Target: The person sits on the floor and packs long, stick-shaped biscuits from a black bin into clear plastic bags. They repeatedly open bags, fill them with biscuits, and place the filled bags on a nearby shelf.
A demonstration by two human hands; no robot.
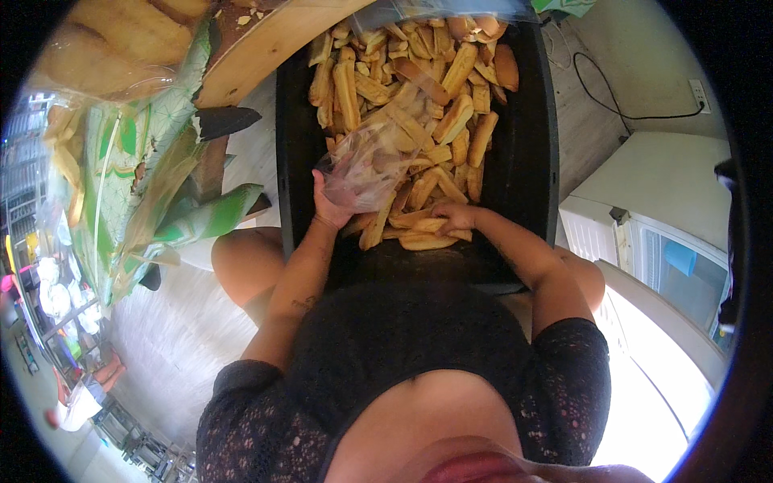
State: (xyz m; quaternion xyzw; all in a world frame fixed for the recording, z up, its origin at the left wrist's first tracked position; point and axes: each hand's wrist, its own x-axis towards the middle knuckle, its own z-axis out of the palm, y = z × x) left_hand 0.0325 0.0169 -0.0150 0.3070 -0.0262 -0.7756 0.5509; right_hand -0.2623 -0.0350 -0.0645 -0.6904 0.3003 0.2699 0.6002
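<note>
Clear thin plastic bag (382, 153) is held up by my left hand (336, 193), whose fingers show blurred through the film while the thumb stands apart. Close by to the right, my right hand (456, 217) has its fingers closed on a long strip of bread (435, 225) at the near end of the pile. Many golden strips of toasted bread (455, 121) fill a deep black bin (290, 185) in front of me. The bag hides some of the strips behind it. I cannot tell whether any bread is inside the bag.
A table with a torn green and white patterned cover (121, 177) stands at the left, with larger bread pieces (121, 48) in plastic above. On the right are a black cable (612, 101) by a wall socket and a white cabinet (652, 177). Another person (80, 402) is far left.
</note>
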